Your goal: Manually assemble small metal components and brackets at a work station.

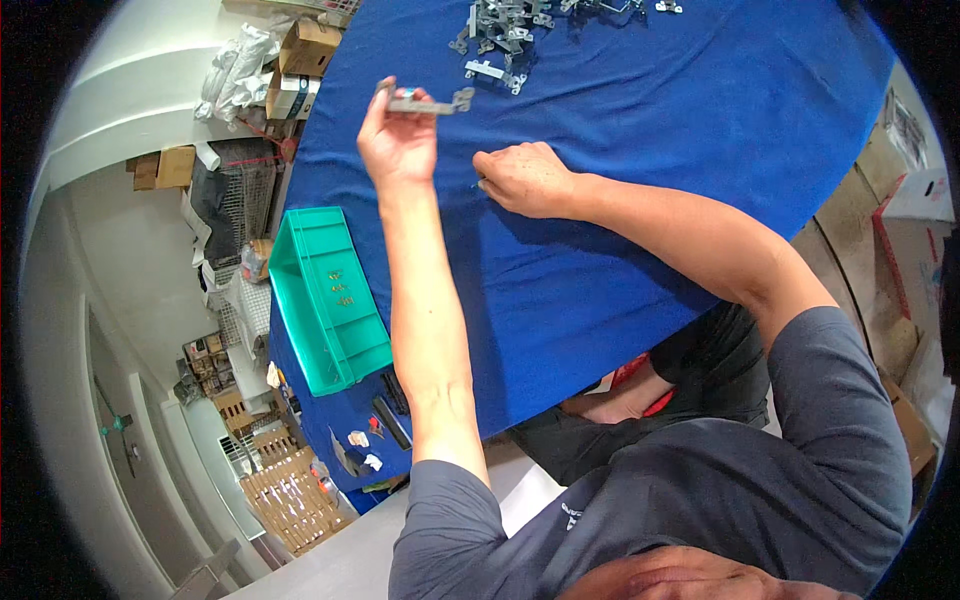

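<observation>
Raised over the blue cloth, my left hand (400, 145) is closed around a narrow silver metal bracket (425, 104). The jointed end of this bracket points right, past my fingers. My right hand (530, 180) is curled shut, low over the cloth and to the right of the left hand. A small blue tip (475, 186) shows at its fingers; the rest of that thing is hidden. Beyond both hands lies a pile of similar metal brackets (500, 25), with one bracket (490, 70) at its near edge.
A green plastic bin (350, 300) sits on the table's left side, beside my left forearm. Near it lie a dark bar-shaped thing (391, 422) and small scraps. The blue cloth (620, 120) covers the table. Cardboard boxes (308, 48) stand off to the far left.
</observation>
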`<state>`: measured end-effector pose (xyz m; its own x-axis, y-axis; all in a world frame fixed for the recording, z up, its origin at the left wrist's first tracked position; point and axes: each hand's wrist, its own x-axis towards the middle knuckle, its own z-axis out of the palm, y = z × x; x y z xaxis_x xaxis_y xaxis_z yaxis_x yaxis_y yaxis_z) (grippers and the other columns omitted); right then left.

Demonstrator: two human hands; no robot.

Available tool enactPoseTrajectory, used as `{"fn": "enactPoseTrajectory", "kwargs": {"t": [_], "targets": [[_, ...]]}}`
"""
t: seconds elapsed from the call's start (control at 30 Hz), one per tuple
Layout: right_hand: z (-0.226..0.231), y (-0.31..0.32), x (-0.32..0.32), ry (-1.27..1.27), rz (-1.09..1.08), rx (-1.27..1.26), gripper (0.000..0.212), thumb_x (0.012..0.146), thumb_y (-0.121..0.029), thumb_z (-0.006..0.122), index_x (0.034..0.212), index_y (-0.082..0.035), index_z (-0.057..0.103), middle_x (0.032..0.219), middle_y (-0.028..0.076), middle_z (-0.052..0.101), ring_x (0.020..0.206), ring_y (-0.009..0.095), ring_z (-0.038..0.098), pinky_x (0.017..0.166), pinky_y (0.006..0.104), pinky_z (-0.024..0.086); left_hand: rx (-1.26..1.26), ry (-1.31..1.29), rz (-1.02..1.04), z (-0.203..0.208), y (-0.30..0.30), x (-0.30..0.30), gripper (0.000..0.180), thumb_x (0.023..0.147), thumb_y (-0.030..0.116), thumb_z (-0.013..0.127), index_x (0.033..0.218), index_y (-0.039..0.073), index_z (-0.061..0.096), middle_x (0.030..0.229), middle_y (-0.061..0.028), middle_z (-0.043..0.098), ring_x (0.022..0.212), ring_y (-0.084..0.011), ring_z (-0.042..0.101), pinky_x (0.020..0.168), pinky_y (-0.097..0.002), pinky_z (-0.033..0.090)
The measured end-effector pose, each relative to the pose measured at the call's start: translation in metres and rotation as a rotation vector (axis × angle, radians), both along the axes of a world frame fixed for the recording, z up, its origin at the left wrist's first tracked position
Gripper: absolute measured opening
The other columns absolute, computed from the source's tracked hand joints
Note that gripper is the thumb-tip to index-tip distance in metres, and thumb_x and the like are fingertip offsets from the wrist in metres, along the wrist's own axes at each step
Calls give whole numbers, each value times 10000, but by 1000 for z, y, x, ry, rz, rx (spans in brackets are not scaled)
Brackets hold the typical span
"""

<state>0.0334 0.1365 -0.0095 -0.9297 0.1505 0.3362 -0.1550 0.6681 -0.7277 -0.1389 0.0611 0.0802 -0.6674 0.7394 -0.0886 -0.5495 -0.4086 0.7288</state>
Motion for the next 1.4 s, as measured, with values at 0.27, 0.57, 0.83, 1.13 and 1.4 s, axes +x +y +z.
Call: {"fn": "enactPoseTrajectory", "kwargs": {"t": [0.27, 0.57, 0.83, 1.13, 1.4], "targets": [[-4, 0, -5, 34, -40, -42, 221, 914, -226, 583, 915, -12, 529, 831, 197, 690, 805, 420, 671, 670, 557, 516, 41, -230, -60, -17, -119, 36, 205, 1022, 185, 517, 1105, 34, 627, 968, -108, 690, 864, -234, 676, 704, -357, 594], [-2, 2, -3, 18, -72, -45, 194, 925, -240, 592, 926, -46, 580, 817, 154, 688, 813, 378, 669, 667, 500, 509, -583, 230, 363, -61, -85, 127, 482, 942, 289, 685, 1281, -4, 508, 889, -107, 666, 626, -156, 627, 474, -250, 492], [-5, 4, -2, 53, -68, -59, 195, 913, -233, 565, 928, -41, 590, 861, 163, 700, 837, 389, 674, 699, 517, 521, -704, 489, 289, -67, -84, 124, 495, 905, 53, 615, 1344, -89, 436, 1058, -173, 677, 657, -137, 637, 446, -213, 467], [-7, 5, -2, 74, -71, -77, 230, 910, -272, 586, 921, -42, 599, 803, 176, 688, 800, 404, 668, 677, 517, 518, -399, 459, 317, -69, -87, 125, 419, 987, 79, 419, 1362, -107, 438, 1297, -263, 570, 988, -290, 678, 656, -330, 625], [-3, 6, 2, 172, -18, -35, 205, 920, -263, 581, 925, -58, 590, 810, 155, 677, 784, 383, 663, 655, 498, 507, -572, 679, 394, -77, -85, 127, 348, 988, 90, 415, 1252, -79, 568, 1219, -200, 622, 941, -244, 674, 582, -292, 597]]}}
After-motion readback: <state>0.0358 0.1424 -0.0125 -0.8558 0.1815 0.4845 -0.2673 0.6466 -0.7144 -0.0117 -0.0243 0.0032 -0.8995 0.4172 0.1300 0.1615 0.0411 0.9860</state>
